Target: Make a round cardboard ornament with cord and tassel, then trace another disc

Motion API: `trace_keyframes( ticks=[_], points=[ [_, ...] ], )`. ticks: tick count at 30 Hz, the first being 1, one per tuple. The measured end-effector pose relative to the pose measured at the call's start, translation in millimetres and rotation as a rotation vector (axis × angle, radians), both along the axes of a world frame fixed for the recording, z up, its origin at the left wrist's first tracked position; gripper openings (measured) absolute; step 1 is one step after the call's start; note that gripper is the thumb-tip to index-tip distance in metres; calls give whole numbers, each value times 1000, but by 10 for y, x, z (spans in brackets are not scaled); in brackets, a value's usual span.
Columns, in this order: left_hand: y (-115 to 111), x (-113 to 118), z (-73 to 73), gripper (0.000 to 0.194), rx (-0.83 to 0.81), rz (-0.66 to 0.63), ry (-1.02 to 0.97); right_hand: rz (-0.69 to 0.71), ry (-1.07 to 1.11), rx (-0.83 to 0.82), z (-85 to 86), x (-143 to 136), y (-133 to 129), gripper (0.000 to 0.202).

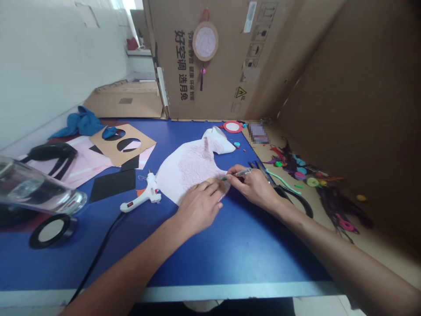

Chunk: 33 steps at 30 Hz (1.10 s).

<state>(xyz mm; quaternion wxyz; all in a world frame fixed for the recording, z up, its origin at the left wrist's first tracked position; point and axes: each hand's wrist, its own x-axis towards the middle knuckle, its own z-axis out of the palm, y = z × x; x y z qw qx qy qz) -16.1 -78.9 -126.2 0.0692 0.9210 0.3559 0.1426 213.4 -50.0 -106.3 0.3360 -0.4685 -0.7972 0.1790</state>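
Note:
A white and pale pink patterned sheet (pixel 194 164), cut in an irregular outline, lies on the blue table with its far end curled up. My left hand (pixel 201 206) lies with fingers extended over a small tan piece (pixel 214 180) at the sheet's near right part. Pinched in my right hand (pixel 251 184) is a slim clear pen (pixel 244 172), its tip reaching the sheet beside my left fingers. A white glue gun (pixel 149 191) rests left of the sheet, its black cord running toward the front edge.
Scissors (pixel 296 197) lie under my right forearm. Left are black paper (pixel 112 184), cardboard with round holes (pixel 123 142), and a clear glass (pixel 39 186). Colourful tassels (pixel 297 164) lie right; a round ornament (pixel 205 41) hangs on the cardboard wall (pixel 226 94).

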Motion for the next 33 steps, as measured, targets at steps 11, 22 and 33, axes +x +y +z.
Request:
trace_keyframes(
  ticks=[11,22,33],
  points=[
    [-6,2,9,43,-8,11,13,3,-13,-26,-24,56,-93,27],
    [-12,9,17,41,-2,14,15,-9,-17,8,-1,41,-113,22],
    [-15,6,12,48,-5,13,22,32,16,11,-33,-80,21,19]
  ],
)
